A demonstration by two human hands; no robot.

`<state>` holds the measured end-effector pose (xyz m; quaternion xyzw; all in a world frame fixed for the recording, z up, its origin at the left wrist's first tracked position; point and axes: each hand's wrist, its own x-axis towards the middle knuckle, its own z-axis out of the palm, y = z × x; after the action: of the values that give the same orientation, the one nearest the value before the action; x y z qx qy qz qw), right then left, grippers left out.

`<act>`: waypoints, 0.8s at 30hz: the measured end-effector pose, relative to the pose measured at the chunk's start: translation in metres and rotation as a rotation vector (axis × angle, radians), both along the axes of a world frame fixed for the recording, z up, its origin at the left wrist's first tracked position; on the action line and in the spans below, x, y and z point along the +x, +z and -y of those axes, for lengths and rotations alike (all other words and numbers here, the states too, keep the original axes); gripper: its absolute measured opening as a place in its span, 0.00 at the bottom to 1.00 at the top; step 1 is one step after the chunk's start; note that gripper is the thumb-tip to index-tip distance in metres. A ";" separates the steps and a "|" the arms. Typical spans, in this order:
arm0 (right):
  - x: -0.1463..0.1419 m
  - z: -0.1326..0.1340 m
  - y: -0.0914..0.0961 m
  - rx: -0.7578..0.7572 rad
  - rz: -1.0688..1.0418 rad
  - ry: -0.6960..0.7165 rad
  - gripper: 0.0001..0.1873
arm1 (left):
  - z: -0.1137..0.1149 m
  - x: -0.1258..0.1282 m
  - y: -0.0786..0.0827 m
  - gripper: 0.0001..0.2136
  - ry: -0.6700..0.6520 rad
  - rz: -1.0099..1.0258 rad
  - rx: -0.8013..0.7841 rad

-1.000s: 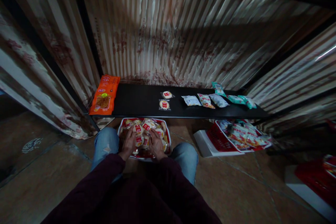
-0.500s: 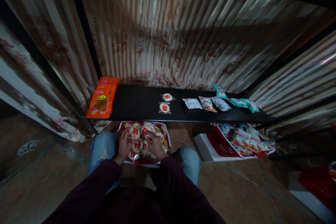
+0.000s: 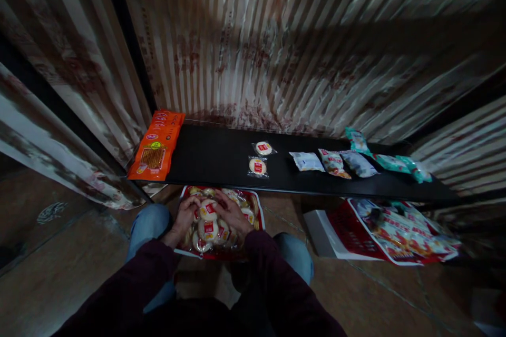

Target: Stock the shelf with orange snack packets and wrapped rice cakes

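A box of individually wrapped round crackers (image 3: pixel 207 230) sits on the floor between my knees, and both of my hands are inside it. My left hand (image 3: pixel 185 217) has its fingers bent against the left side of one wrapped round cracker (image 3: pixel 208 210) on top of the pile. From the other side, my right hand (image 3: pixel 232 214) reaches in with curled fingers touching the same cracker's right edge. Its fingertips are partly hidden. Above the box, two more wrapped crackers (image 3: pixel 258 167) lie one behind the other on the black shelf (image 3: pixel 213 163).
An orange snack packet (image 3: pixel 154 150) lies at the shelf's left end. Rightward are a white packet (image 3: pixel 307 161), other small packets, and green ones (image 3: pixel 391 163). A red-and-white box (image 3: pixel 356 237) of packets stands on the floor at right. Striped curtain (image 3: pixel 245 63) hangs behind.
My view has shifted, so shelf items appear farther right. My hands have come closer together around one cracker; the right hand has moved toward the left one.
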<state>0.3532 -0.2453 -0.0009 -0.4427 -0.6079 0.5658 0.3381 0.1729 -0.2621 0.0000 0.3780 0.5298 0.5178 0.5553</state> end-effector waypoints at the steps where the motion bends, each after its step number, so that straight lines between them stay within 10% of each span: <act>1: 0.001 -0.001 -0.001 -0.034 -0.025 0.002 0.31 | -0.002 0.001 0.000 0.02 -0.005 0.034 -0.030; 24: 0.000 -0.006 -0.016 -0.153 -0.128 -0.101 0.16 | -0.004 -0.002 -0.011 0.11 0.030 0.454 -0.289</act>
<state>0.3537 -0.2396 -0.0168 -0.4601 -0.5170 0.6199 0.3698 0.1712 -0.2584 -0.0110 0.1613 0.4657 0.5163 0.7004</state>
